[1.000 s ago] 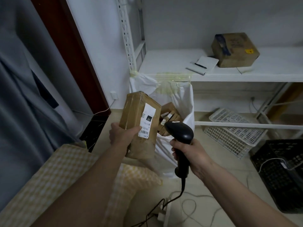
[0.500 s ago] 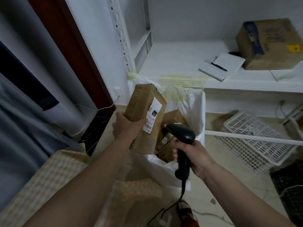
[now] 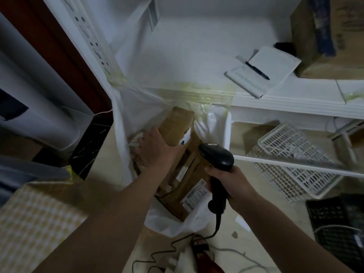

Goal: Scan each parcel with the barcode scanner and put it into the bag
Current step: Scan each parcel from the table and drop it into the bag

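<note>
The left hand (image 3: 157, 150) grips the parcel (image 3: 176, 128) inside the bag (image 3: 122, 134) mouth, long axis pointing away; the right hand (image 3: 230, 182) grips the barcode scanner (image 3: 216, 154) beside it.

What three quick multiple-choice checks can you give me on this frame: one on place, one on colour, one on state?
1. Where is the parcel in the left hand?
A. On the shelf
B. Over the open bag
C. On the floor

2. What colour is the barcode scanner?
A. Black
B. White
C. Yellow

3. What is the right hand doing?
A. Hanging open
B. Holding a pen
C. Gripping the scanner handle

Answers:
B, the left hand holds the parcel at the white bag mouth, above other parcels.
A, the barcode scanner is black.
C, the right hand has its fingers curled round the handle.
</note>
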### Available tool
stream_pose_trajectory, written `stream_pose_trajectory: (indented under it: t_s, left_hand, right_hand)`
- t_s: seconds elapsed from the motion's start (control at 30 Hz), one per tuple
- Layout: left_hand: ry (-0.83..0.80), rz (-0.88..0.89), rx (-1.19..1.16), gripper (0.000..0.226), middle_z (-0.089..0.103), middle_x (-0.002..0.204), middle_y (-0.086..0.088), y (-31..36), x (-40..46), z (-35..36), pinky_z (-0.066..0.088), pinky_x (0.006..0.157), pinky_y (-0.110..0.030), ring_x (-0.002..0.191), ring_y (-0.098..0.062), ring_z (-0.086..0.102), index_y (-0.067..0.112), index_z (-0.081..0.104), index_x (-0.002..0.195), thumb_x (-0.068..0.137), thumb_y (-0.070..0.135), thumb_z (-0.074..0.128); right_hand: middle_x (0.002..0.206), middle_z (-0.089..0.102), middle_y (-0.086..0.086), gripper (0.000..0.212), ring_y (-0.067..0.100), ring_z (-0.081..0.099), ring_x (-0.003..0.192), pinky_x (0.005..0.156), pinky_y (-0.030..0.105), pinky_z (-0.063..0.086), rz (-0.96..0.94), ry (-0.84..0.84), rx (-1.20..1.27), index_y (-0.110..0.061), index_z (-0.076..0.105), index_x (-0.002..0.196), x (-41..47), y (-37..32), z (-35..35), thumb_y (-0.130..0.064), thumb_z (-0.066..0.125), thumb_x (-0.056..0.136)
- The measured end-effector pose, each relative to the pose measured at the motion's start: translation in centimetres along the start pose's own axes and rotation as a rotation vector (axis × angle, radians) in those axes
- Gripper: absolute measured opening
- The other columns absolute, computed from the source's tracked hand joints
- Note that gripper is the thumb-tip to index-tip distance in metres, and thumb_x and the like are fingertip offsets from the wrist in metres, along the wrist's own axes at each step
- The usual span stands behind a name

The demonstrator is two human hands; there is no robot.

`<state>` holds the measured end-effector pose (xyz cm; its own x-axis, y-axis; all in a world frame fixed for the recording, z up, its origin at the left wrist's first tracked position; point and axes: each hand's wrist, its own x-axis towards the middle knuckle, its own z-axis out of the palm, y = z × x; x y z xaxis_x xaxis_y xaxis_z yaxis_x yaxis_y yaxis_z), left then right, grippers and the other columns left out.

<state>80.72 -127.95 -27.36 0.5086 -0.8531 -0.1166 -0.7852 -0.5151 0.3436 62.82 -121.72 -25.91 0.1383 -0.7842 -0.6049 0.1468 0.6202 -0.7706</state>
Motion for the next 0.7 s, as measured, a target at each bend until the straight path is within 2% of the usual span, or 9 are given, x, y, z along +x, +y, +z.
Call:
stream_pose_trajectory:
  t_s: [0.1, 0.17, 0.23, 0.33, 0.4, 0.47, 0.57, 0.63, 0.7]
  left_hand:
    - [0.047, 0.067, 0.132, 0.092, 0.045, 0.135, -0.012, 0.0, 0.8, 1.2, 0.034, 0.1, -0.047, 0.125, -0.033, 0.038, 0.022, 0.038, 0.131, 0.06, 0.067, 0.077]
    - [-0.07, 0.106, 0.189, 0.096, 0.04, 0.141, -0.012, -0.3, 1.3, 2.0, 0.033, 0.105, -0.048, 0.13, -0.034, 0.035, 0.021, 0.034, 0.137, 0.063, 0.062, 0.079]
    - [-0.261, 0.134, 0.14, 0.093, 0.044, 0.141, -0.01, -0.7, 1.6, 3.1, 0.038, 0.105, -0.047, 0.13, -0.032, 0.041, 0.02, 0.034, 0.14, 0.067, 0.053, 0.081]
    - [-0.416, 0.203, 0.126, 0.044, 0.055, 0.131, -0.005, -1.7, 1.4, 4.5, 0.045, 0.087, -0.032, 0.116, -0.024, 0.054, 0.021, 0.05, 0.13, 0.09, 0.034, 0.063]
    - [-0.409, 0.235, 0.192, 0.033, 0.055, 0.131, -0.006, -2.3, 1.1, 5.0, 0.04, 0.081, -0.029, 0.115, -0.023, 0.054, 0.021, 0.052, 0.132, 0.1, 0.025, 0.045]
    - [-0.4, 0.232, 0.224, 0.036, 0.052, 0.134, -0.008, -2.7, 1.2, 5.1, 0.042, 0.086, -0.032, 0.119, -0.025, 0.052, 0.022, 0.048, 0.136, 0.101, 0.022, 0.039]
    - [-0.463, 0.161, 0.134, 0.046, 0.049, 0.139, -0.007, -3.6, 1.5, 4.4, 0.044, 0.096, -0.035, 0.123, -0.025, 0.05, 0.021, 0.042, 0.142, 0.098, 0.026, 0.05]
    - [-0.455, 0.119, 0.067, 0.049, 0.047, 0.141, -0.006, -4.2, 1.4, 3.1, 0.041, 0.099, -0.033, 0.125, -0.023, 0.048, 0.017, 0.041, 0.143, 0.097, 0.03, 0.054]
    - [-0.405, 0.087, 0.028, 0.039, 0.056, 0.131, -0.004, -5.1, 0.9, 1.5, 0.041, 0.087, -0.027, 0.112, -0.018, 0.054, 0.014, 0.053, 0.132, 0.098, 0.033, 0.053]
  right_hand:
    - [0.059, 0.051, 0.012, 0.005, 0.023, 0.049, 0.055, 0.058, 0.033, 0.044, 0.023, -0.003, -0.006, 0.001, 0.06, 0.082, 1.2, 0.2, -0.4, -0.002, 0.062, 0.085]
    - [0.059, 0.05, 0.013, 0.006, 0.024, 0.048, 0.055, 0.06, 0.035, 0.043, 0.038, -0.007, -0.007, 0.002, 0.06, 0.081, 1.8, 0.2, -0.4, -0.002, 0.062, 0.085]
    - [0.06, 0.049, 0.015, 0.008, 0.025, 0.047, 0.055, 0.061, 0.036, 0.042, 0.057, -0.015, -0.005, 0.001, 0.059, 0.078, 2.3, 0.1, -0.3, -0.001, 0.062, 0.085]
    - [0.06, 0.049, 0.015, 0.01, 0.025, 0.048, 0.055, 0.062, 0.037, 0.043, 0.075, -0.01, -0.005, 0.001, 0.059, 0.075, 2.8, -0.1, -0.1, -0.001, 0.063, 0.084]
    - [0.06, 0.05, 0.014, 0.011, 0.024, 0.048, 0.055, 0.064, 0.038, 0.044, 0.076, -0.01, -0.012, 0.0, 0.058, 0.074, 3.0, -0.3, -0.1, -0.002, 0.063, 0.084]
    - [0.059, 0.05, 0.013, 0.013, 0.023, 0.048, 0.055, 0.066, 0.038, 0.044, 0.079, -0.018, -0.035, -0.001, 0.058, 0.072, 3.1, -0.4, 0.0, -0.003, 0.063, 0.084]
    - [0.058, 0.051, 0.011, 0.015, 0.023, 0.049, 0.055, 0.065, 0.036, 0.044, 0.083, -0.051, -0.078, -0.003, 0.057, 0.07, 3.4, -0.2, 0.5, -0.003, 0.063, 0.084]
    - [0.058, 0.052, 0.011, 0.015, 0.023, 0.05, 0.056, 0.065, 0.036, 0.045, 0.093, -0.08, -0.119, -0.004, 0.058, 0.07, 3.5, -0.1, 1.4, -0.003, 0.063, 0.084]
    - [0.059, 0.053, 0.011, 0.014, 0.023, 0.051, 0.057, 0.065, 0.036, 0.045, 0.115, -0.128, -0.149, -0.006, 0.059, 0.071, 3.5, 0.1, 2.9, -0.004, 0.064, 0.084]
